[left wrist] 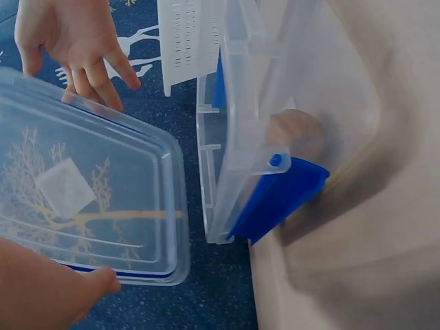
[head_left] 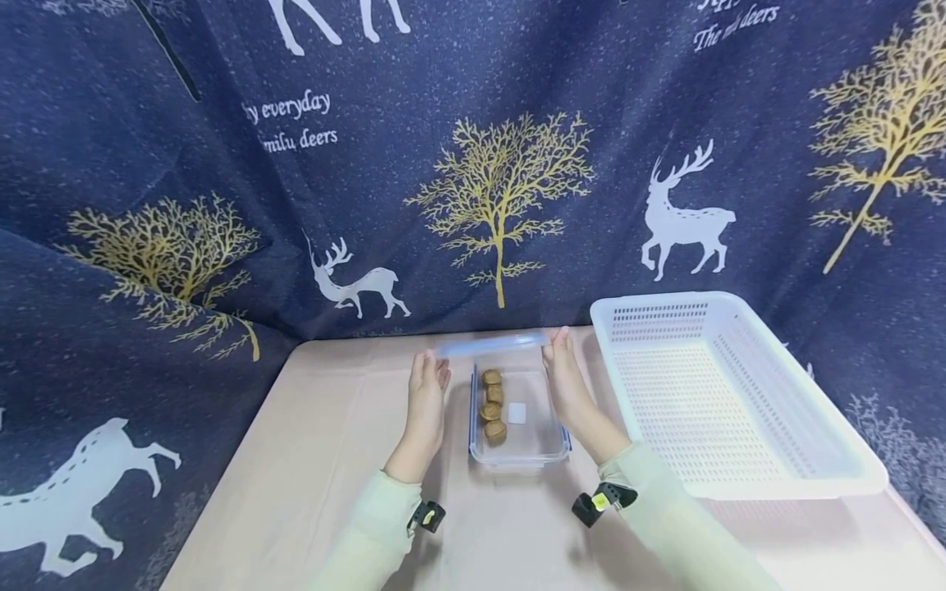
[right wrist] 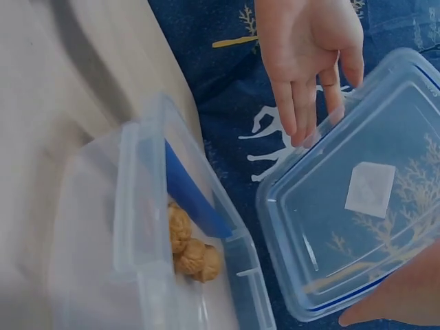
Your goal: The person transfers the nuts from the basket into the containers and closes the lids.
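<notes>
Both hands hold a clear plastic lid [head_left: 493, 343] with a blue seal, raised beyond the far end of a clear food container [head_left: 528, 447]. My left hand [head_left: 426, 402] grips its left edge, fingers fairly straight beneath. On the opposite edge, my right hand [head_left: 567, 384] holds it the same way, thumb on the rim. Seen from the left wrist, the lid [left wrist: 130, 179] is tilted and apart from the container. Several walnuts [head_left: 493, 412] lie in a row along the container's left side. A blue side clip [left wrist: 282, 199] hangs folded out.
A large white perforated basket [head_left: 617, 386] stands to the right of the container on the pale tabletop [head_left: 318, 460]. Behind the table hangs a dark blue cloth [head_left: 458, 66] printed with deer and trees. A small white square [head_left: 516, 413] shows at the container's bottom.
</notes>
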Tool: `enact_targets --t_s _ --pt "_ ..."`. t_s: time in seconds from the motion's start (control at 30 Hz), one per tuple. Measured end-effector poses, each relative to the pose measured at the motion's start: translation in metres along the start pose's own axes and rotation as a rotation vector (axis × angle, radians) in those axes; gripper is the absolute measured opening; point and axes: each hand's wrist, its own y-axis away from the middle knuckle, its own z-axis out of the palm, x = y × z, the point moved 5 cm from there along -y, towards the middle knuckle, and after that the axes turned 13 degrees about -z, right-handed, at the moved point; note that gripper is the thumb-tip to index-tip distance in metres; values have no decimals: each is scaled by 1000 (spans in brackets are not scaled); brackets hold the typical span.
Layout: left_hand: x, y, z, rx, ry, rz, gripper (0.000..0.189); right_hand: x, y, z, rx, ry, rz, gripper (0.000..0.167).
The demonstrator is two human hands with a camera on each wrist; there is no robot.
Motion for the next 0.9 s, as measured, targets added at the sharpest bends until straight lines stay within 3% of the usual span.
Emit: enact_targets --t_s 0.1,0.23,0.37,0.63,0.9 --pt "-2 -1 -4 7 23 10 46 2 5 -1 4 -9 45 47" --pt "-6 -3 -7 14 51 11 29 4 12 -3 -21 -12 130 46" --pt "-12 -5 -8 19 25 -15 25 6 17 -5 -59 -34 185 48" --pt "-28 -3 2 -40 -86 -91 46 12 27 -11 -133 72 149 53" --pt "-39 0 12 -38 -244 -95 52 24 35 -24 -98 238 131 50"
